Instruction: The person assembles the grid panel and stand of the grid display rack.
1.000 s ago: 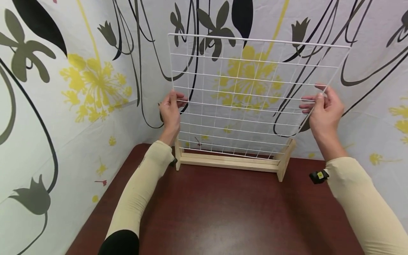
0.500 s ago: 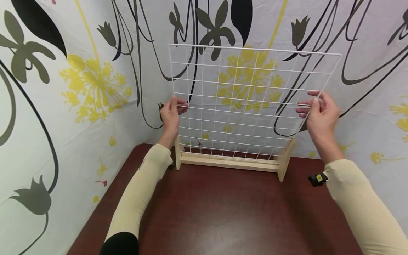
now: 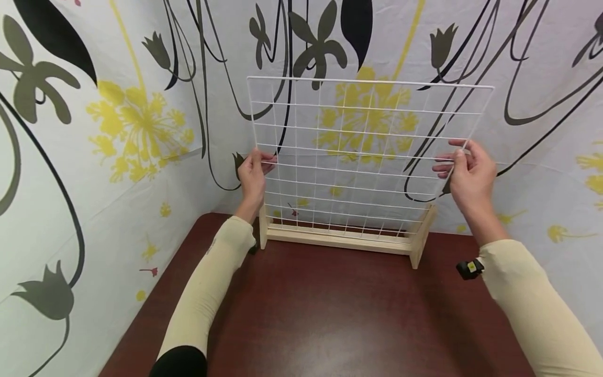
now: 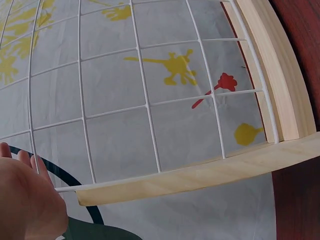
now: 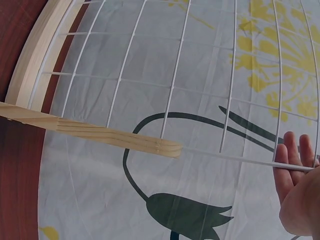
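A white wire grid panel [image 3: 369, 81] stands upright, leaning slightly, between the two end pieces of a pale wooden stand [image 3: 339, 240]. My left hand [image 3: 252, 180] pinches the panel's left side wire, thumb in front and fingers behind. On the opposite side wire, my right hand [image 3: 473, 180] grips in the same way, a little above the stand's end piece. In the left wrist view, the panel's bottom wire runs close along the stand's lengthwise bars [image 4: 280, 75]. The right wrist view shows the side wire reaching from the wooden end piece [image 5: 125, 137] to my fingers.
The stand is on a dark red-brown table [image 3: 320, 314], near its back edge. A white cloth with printed flowers [image 3: 151, 125] hangs behind and along the left. Small black cameras [image 3: 470, 269] are worn at the wrists.
Both hands have lowered the panel: its top wire has dropped noticeably, and its bottom has come down towards the stand's bars. My right hand has also shifted slightly left. The stand has not moved.
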`<state>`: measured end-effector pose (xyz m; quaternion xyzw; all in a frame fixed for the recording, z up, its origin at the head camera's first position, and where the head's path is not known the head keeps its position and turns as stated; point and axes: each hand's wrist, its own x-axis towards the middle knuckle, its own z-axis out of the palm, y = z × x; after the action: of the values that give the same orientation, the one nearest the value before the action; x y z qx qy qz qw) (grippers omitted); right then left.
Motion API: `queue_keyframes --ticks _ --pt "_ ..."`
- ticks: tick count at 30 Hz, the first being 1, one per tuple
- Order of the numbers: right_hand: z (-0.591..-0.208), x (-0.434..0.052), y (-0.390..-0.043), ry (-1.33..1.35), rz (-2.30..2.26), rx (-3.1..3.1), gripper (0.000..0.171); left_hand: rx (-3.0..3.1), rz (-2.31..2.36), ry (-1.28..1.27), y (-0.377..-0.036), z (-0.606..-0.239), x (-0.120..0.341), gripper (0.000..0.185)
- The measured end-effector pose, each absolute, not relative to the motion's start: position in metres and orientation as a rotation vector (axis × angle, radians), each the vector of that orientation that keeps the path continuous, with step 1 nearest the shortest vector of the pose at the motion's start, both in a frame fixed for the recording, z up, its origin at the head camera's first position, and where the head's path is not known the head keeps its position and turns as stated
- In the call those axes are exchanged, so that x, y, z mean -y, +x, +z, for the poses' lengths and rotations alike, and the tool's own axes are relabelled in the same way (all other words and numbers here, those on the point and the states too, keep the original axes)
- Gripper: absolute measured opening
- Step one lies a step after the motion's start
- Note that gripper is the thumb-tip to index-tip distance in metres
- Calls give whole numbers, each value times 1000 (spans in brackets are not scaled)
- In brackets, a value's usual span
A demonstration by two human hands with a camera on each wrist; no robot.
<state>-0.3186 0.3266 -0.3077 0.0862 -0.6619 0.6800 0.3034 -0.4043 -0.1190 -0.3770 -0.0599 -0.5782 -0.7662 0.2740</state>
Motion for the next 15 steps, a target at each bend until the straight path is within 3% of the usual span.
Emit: queue_keyframes --ticks 15 --pt "-312 -326 -327 260 1771 1759 27 1562 -2063 -223 -404 -382 124 61"
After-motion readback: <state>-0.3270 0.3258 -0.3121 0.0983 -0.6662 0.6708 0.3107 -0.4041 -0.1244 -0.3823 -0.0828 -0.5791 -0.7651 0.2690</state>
